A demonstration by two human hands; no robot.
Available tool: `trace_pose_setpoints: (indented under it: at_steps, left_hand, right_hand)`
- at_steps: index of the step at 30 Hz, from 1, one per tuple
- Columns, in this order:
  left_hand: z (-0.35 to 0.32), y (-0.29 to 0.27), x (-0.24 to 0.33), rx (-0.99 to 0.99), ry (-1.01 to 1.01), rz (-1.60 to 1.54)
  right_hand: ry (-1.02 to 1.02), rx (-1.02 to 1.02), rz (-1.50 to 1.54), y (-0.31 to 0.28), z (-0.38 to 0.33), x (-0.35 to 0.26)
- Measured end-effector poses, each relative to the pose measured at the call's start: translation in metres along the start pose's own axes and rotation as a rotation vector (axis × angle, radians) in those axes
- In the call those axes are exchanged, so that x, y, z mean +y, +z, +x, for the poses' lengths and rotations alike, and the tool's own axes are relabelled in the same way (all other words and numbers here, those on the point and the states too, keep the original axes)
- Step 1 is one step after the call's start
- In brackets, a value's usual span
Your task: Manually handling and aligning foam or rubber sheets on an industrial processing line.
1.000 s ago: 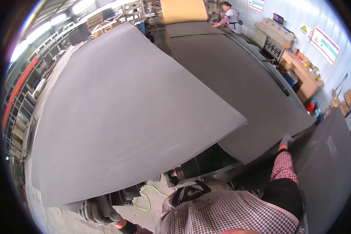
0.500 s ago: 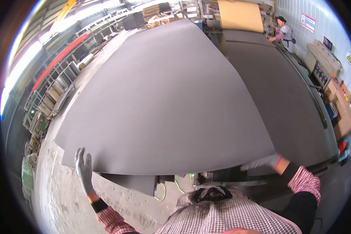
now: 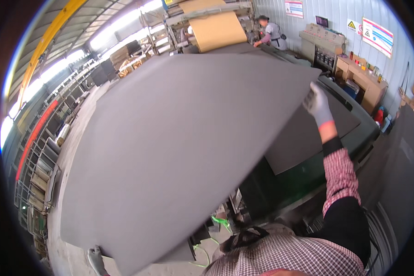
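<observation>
Grey sheet is up but not laid down yet, left hand and right hand holding its edges, over the left edge of the green machine bed, where a dark sheet lies.

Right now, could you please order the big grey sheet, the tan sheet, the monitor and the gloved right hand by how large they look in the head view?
1. Big grey sheet
2. Tan sheet
3. Gloved right hand
4. Monitor

Apparent size only; the monitor is farther away.
</observation>
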State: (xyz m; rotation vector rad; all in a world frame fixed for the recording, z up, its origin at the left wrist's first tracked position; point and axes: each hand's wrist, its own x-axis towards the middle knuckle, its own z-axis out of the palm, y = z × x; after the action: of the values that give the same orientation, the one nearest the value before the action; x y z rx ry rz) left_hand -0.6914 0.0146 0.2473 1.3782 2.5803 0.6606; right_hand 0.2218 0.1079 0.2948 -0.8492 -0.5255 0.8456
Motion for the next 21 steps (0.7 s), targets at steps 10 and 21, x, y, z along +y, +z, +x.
trace_pose_setpoints:
  at_steps: [10, 21]
  left_hand:
    - [-0.135, 0.030, 0.196, -0.293, 0.101, -0.755]
    - [-0.303, 0.050, 0.365, -0.434, 0.330, -1.176]
  right_hand:
    - [-0.316, -0.270, -0.479, -0.014, -0.056, 0.165]
    - [-0.497, -0.004, -1.129, 0.022, 0.077, -0.091]
